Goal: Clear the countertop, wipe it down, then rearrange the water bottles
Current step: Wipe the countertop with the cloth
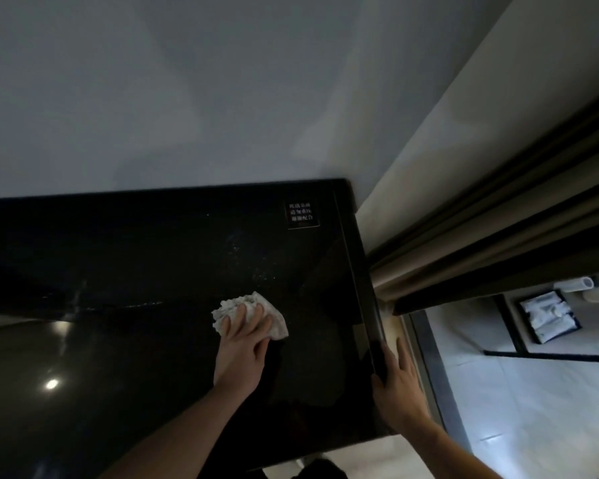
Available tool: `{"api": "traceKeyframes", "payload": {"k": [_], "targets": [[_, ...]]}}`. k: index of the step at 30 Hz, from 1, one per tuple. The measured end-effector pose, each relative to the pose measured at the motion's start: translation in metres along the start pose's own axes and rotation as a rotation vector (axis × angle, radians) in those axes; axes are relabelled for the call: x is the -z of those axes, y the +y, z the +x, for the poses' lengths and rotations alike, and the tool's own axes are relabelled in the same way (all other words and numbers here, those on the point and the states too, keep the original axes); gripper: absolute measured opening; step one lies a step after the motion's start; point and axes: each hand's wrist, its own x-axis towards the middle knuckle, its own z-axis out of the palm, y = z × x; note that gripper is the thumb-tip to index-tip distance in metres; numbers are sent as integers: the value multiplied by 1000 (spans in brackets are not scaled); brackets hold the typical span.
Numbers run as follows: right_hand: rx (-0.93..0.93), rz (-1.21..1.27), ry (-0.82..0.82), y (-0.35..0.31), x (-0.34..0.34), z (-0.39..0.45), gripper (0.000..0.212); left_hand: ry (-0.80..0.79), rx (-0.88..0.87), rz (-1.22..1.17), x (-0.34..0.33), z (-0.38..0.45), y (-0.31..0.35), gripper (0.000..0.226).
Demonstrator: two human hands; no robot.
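Black and glossy, the surface [135, 340] fills the head view, and the left hand [241, 354] presses a crumpled white cloth [277, 323] flat on it with fingers spread, near the right edge, while the right hand [396, 385] lies open along that edge to steady the person. To wipe well, the cloth should probably pass in overlapping strokes toward the speckled patch [249, 261] behind it. A small dark label [302, 215] in the far right corner carries pale characters too blurred to read; no water bottles show.
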Motion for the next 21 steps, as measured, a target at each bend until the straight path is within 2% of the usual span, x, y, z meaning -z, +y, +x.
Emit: {"api": "traceKeyframes", "payload": {"k": [8,10,12,13,14,16,17,19,21], "targets": [[57,23,33,59,42,23,72,42,69,-122,-64,35,118,39],[45,44,36,69,51,22,72,7,69,-235,-76,45,157,36],[24,41,32,79,59,20,71,-99,136,-403,-83,55,197,32],[19,32,33,84,61,20,71,-180,180,-509,-81,59,216,34],[16,25,36,89,64,20,71,-231,202,-615,-75,63,234,46],[5,18,37,99,67,22,71,-185,241,-809,-66,68,257,73],[-2,16,31,102,68,22,70,-154,233,-862,-56,68,264,67],[-4,10,7,108,70,23,70,-52,236,-926,-36,65,263,37],[13,21,-28,109,70,23,71,94,266,-945,-14,58,243,32]]}}
